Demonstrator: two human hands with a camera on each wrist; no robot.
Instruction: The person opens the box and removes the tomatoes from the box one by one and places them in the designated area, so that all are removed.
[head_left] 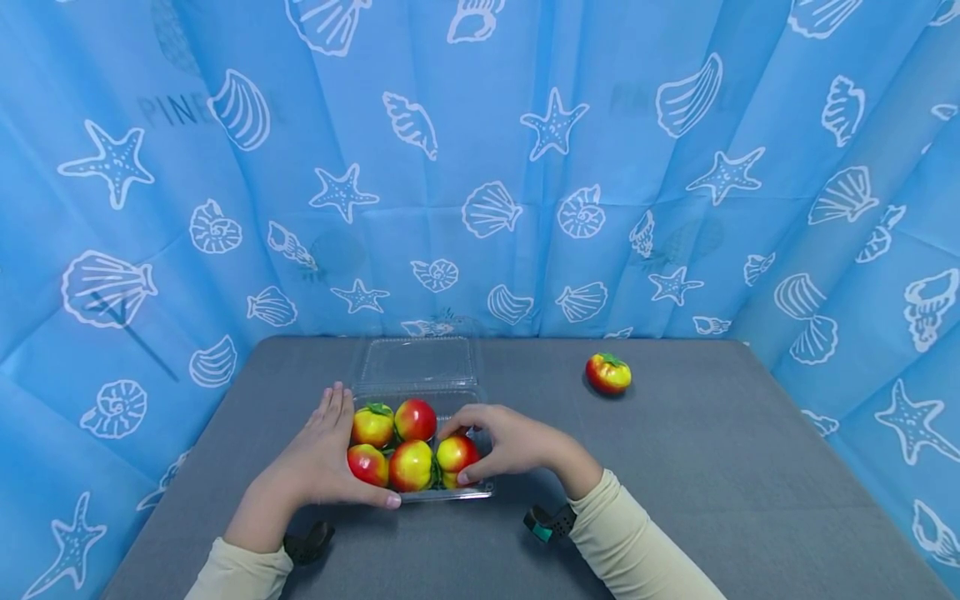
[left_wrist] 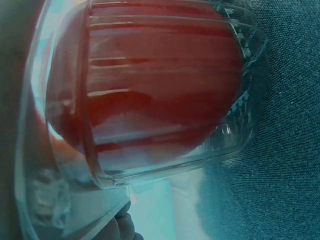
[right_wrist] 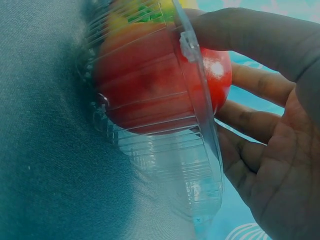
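A clear plastic clamshell box (head_left: 457, 494) stands at the front left of the table with several red-and-yellow persimmons (head_left: 411, 465) in it. My left hand (head_left: 318, 462) lies along the box's left side, fingers straight, its thumb stretched along the front rim. At the front right corner of the box, my right hand (head_left: 506, 442) holds a persimmon (head_left: 456, 454) between thumb and fingers. That persimmon (right_wrist: 150, 80) sits low inside the clear wall in the right wrist view, its top above the rim. Through the box wall, the left wrist view shows a red persimmon (left_wrist: 165, 75).
The box's open lid (head_left: 418, 361) lies back toward the curtain. One more persimmon (head_left: 608, 374) with a green leafy top rests on the grey table (head_left: 697, 467) to the right. A blue curtain (head_left: 465, 167) with shells and starfish hangs behind.
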